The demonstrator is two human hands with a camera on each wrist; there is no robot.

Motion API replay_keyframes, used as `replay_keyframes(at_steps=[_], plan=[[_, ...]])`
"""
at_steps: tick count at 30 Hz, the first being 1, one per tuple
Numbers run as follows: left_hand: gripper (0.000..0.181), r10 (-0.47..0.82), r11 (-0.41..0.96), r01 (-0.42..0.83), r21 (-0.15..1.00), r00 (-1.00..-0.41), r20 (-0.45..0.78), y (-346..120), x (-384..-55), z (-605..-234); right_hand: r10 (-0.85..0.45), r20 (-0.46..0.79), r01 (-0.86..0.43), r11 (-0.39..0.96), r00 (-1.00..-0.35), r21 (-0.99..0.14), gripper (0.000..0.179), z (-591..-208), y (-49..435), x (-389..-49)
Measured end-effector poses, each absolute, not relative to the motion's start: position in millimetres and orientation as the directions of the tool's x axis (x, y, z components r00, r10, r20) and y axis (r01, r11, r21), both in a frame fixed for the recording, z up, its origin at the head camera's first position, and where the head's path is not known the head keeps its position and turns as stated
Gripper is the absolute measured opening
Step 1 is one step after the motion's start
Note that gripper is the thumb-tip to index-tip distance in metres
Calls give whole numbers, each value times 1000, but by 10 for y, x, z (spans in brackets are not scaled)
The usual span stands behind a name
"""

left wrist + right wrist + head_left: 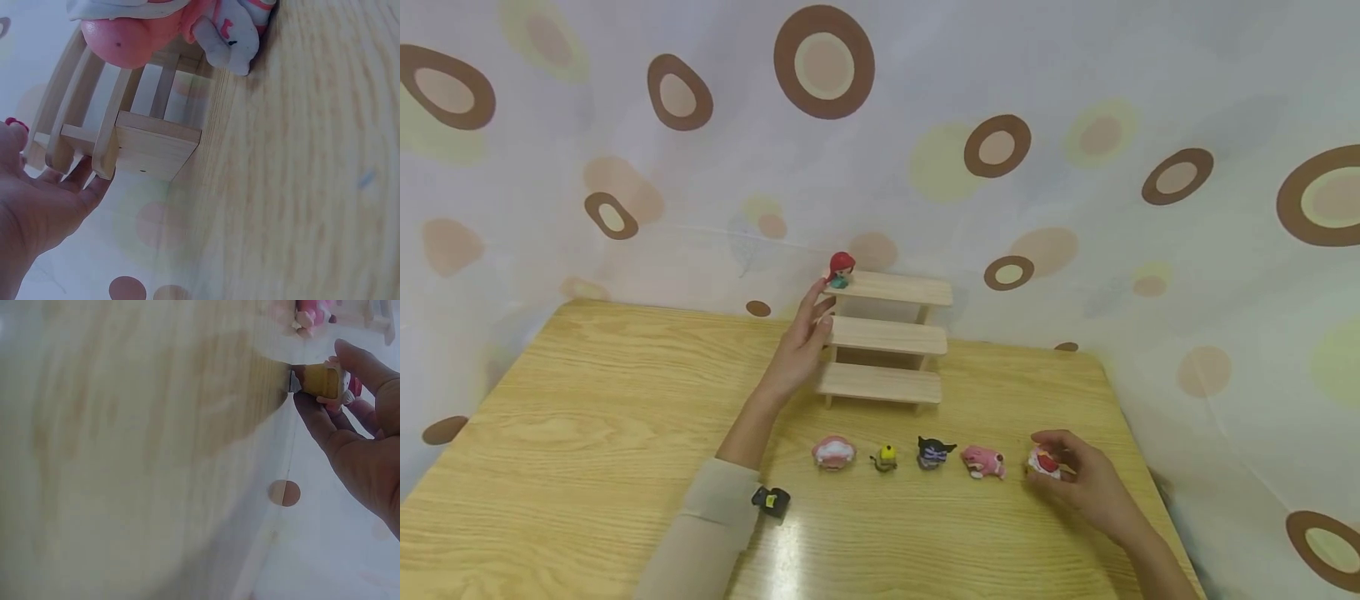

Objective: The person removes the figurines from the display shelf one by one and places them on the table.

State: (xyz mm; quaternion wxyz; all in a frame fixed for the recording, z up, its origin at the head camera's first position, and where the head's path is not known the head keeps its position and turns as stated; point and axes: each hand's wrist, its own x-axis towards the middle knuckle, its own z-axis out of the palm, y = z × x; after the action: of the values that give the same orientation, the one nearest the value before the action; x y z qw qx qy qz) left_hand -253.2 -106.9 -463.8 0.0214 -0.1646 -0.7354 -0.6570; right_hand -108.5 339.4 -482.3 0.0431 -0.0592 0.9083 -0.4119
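Note:
My left hand [800,346] is at the left end of a three-tier wooden stand [887,335], fingers loosely extended against the tier ends. A red-haired figurine [841,271] sits at the top tier's left end, close to the index fingertip. In the left wrist view, the fingertips partly go behind the stand [156,134]. On the right, my right hand [1093,487] pinches a small figurine with a red and white top [1045,462] between thumb and fingers, at the table. Its yellow, cup-like lower part [320,380] shows in the right wrist view.
In front of the stand are a pink-and-white figurine [833,452], a yellow-topped one [886,458], a black-hooded one [933,452] and a pink one lying low [983,462]. A black object [771,502] lies beside the left sleeve. A patterned cloth [925,208] backs the table [625,400].

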Motion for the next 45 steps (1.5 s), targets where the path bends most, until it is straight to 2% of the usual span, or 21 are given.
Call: replay_keyframes(at_steps=[4, 10, 14, 19, 22, 40, 45], plan=[[61, 211, 80, 263, 961, -947, 242, -1072, -2552, -4644, -164, -19, -92, 643, -986, -760, 57, -4822, 3372, -1095], [61, 228, 68, 261, 963, -944, 240, -1068, -2597, -4655, -210, 50, -176, 643, -976, -746, 75, -4761, 3363, -1088], [60, 222, 77, 259, 963, -946, 237, -1077, -2617, -4655, -237, 154, -269, 607, -959, -747, 79, -4643, 3324, -1134], [62, 226, 56, 259, 964, -944, 241, -1082, -2620, -4663, -262, 320, -410, 483, -911, -773, 84, -4436, 3228, -1260], [62, 222, 53, 258, 965, -945, 241, -1081, -2620, -4671, -268, 369, -454, 435, -890, -778, 87, -4327, 3169, -1360], [60, 227, 44, 243, 969, -947, 227, -1054, -2634, -4687, -372, 410, -499, 183, -833, -847, 85, -4009, 2725, -1806], [60, 222, 40, 240, 970, -949, 226, -1053, -2631, -4687, -376, 397, -489, 193, -838, -850, 83, -3971, 2547, -1926]])
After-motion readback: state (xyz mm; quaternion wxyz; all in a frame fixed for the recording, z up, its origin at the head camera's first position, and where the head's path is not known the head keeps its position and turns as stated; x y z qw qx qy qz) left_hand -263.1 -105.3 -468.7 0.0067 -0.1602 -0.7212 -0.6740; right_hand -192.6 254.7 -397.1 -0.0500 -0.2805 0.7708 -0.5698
